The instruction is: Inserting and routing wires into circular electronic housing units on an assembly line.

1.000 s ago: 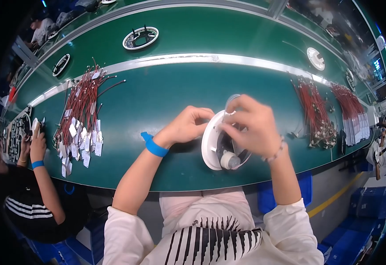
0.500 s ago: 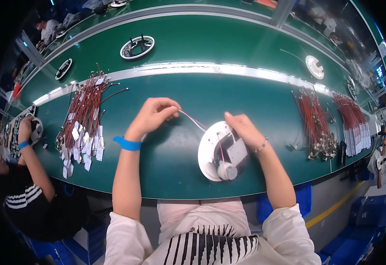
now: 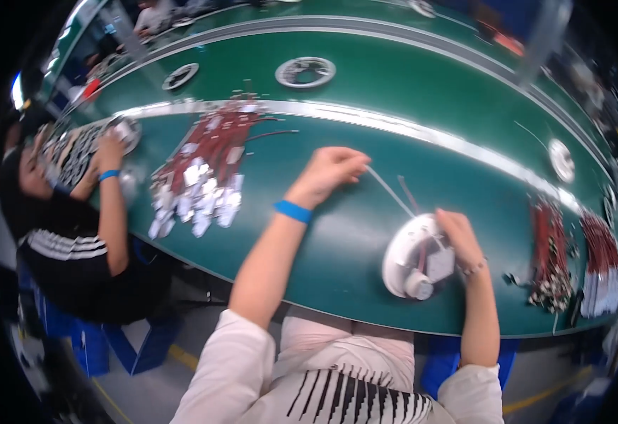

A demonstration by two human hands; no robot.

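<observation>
My right hand (image 3: 459, 237) grips the edge of a round white housing (image 3: 396, 260), thumb at its upper rim, held tilted above the green table. Inside the housing sit a white rectangular block (image 3: 440, 263) and a small round white part (image 3: 419, 285). To the upper left, my left hand (image 3: 334, 172) is closed in a pinch on the end of a white wire (image 3: 389, 189) that runs taut to the housing. A reddish wire (image 3: 406, 196) stands up loose beside it. Motion blur hides finer details.
Red wire bundles with white tags (image 3: 199, 177) lie left on the table (image 3: 344, 265); further bundles (image 3: 551, 261) lie right. Ring-shaped parts (image 3: 305, 73) and a white disc (image 3: 561, 161) rest on the belt beyond the metal rail. A co-worker's hand (image 3: 109, 152) handles parts at left.
The view has swung left, so the table contents appear further right. My left hand now draws the white wire straighter, and the reddish wire has come apart from it.
</observation>
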